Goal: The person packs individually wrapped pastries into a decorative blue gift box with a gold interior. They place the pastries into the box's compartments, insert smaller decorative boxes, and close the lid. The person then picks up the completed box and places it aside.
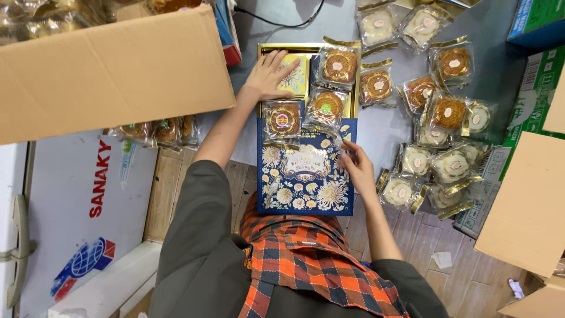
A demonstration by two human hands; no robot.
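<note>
Seen from above, a person in a grey top and an orange plaid scarf leans over a gift box (pixel 306 126) lying on the grey bench (pixel 382 135). The box's gold tray holds 4 wrapped mooncakes; its dark blue lid (pixel 305 176), printed with pale flowers, covers the near half of the tray.

The left hand (pixel 268 76) lies flat, fingers spread, its grip open and pressed on a yellow packet (pixel 296 76) in the tray's far left compartment, closed round nothing. A brown mooncake with a green and pink sticker (pixel 283 119) sits just below that hand, and another with a green sticker (pixel 326 107) beside it.

The right hand (pixel 358 168) rests at the lid's right edge, fingers curled against a clear wrapper (pixel 340 141) there; whether the grip has closed on it cannot be told.

Further wrapped mooncakes, brown (pixel 448 112) and pale (pixel 399 191), lie scattered on the bench to the right. A large cardboard flap (pixel 112 70) stands at the left, above a white chest freezer (pixel 70 200).
</note>
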